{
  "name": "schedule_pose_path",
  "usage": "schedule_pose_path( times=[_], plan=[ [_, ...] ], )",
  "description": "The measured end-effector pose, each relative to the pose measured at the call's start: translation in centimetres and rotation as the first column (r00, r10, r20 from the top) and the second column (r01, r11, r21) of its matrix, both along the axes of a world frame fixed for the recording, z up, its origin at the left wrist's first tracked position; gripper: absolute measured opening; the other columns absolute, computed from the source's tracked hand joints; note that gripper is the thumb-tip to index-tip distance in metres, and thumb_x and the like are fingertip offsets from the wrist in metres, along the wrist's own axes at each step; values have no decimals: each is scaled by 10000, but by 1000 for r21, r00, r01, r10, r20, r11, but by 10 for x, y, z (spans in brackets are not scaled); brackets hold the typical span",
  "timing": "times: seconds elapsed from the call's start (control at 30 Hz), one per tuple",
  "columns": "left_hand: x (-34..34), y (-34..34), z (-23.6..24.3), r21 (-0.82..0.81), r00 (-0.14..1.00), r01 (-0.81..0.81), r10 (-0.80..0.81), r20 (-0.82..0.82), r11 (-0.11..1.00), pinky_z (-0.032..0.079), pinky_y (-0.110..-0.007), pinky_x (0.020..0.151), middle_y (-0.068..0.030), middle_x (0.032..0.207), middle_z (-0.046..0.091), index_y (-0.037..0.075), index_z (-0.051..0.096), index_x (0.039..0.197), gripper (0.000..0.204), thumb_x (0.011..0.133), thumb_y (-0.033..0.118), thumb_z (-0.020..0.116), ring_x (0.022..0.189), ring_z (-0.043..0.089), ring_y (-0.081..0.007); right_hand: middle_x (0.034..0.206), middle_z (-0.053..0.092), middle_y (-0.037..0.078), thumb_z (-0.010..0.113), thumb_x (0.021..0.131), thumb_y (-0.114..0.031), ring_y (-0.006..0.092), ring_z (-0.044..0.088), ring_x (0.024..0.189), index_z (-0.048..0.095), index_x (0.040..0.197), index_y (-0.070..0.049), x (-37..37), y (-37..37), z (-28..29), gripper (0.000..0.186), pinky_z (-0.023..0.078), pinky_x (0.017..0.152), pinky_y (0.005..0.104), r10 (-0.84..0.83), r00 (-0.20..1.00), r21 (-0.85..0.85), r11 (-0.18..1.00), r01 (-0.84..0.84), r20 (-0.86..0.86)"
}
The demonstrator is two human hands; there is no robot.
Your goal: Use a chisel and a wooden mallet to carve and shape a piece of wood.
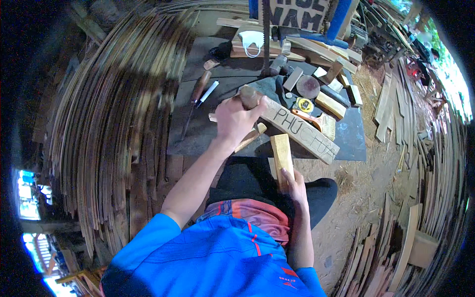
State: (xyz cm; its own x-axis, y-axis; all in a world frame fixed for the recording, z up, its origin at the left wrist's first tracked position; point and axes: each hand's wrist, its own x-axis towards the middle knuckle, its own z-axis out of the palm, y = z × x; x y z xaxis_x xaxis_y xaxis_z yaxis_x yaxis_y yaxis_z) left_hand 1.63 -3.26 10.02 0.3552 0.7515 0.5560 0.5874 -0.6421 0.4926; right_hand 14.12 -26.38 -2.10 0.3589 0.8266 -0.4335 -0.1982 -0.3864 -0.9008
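Note:
My left hand (234, 119) is closed around a round-ended wooden handle (250, 96), seen mostly from its end; whatever lies below it is hidden. It sits at the left end of a long pale wooden block (302, 131) with letters drawn on its face. Nearer to me, my right hand (293, 187) grips the lower end of a tapered wooden block (282, 153), its wide end pointing away and apart from the lettered block. A small wood piece (251, 137) lies below my left hand. A brush (316, 122) with pale bristles and a yellow tape measure (304, 105) lie behind the lettered block.
On the dark worktop (349, 141) lie a wooden-handled tool (200, 86), a white marker (208, 93), a round wooden disc (308, 86), several blocks and a white face mask (252, 42). Behind rises a blue frame (341, 22). Stacked wooden strips (114, 109) line the left side.

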Motion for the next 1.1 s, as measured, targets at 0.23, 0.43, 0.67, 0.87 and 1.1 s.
schedule_pose_path(
  times=[0.23,0.43,0.67,0.87,1.1],
  plan=[
    [17,20,-21,191,997,74,-66,-47,979,545,-402,530,-115,587,638,54,654,672,438,807,466,715,550,661,-292,662,579,36,568,957,-436,122,551,531,607,943,5,-1,6,2,443,408,465,268,-3,999,39,999,1,51],
    [7,14,-39,-269,887,413,-318,335,870,530,-445,662,-184,812,678,-5,606,1054,471,850,409,703,781,678,-359,651,568,25,566,955,-444,116,534,523,598,892,-23,-6,7,-1,426,393,456,273,-24,999,76,997,22,26],
    [-2,11,-55,-340,839,368,-152,522,866,529,-355,615,-135,697,668,-16,574,860,390,914,358,668,656,681,-279,703,611,48,550,964,-406,128,582,628,642,933,24,1,-2,-22,441,447,555,291,13,980,1,1000,-14,196],
    [-1,8,-30,-358,795,315,-39,605,879,521,-312,611,-77,687,681,14,592,830,326,951,314,630,638,683,-187,761,637,68,523,981,-386,142,604,645,637,1011,39,0,0,-16,440,465,570,299,-28,989,61,998,20,144],
    [0,-8,-26,-237,931,185,-93,353,954,530,-395,575,-148,680,668,-13,599,961,406,926,390,634,647,684,-316,713,612,44,581,974,-394,106,568,586,632,971,15,1,0,-10,412,432,504,267,-18,997,112,994,9,79]
  ],
)
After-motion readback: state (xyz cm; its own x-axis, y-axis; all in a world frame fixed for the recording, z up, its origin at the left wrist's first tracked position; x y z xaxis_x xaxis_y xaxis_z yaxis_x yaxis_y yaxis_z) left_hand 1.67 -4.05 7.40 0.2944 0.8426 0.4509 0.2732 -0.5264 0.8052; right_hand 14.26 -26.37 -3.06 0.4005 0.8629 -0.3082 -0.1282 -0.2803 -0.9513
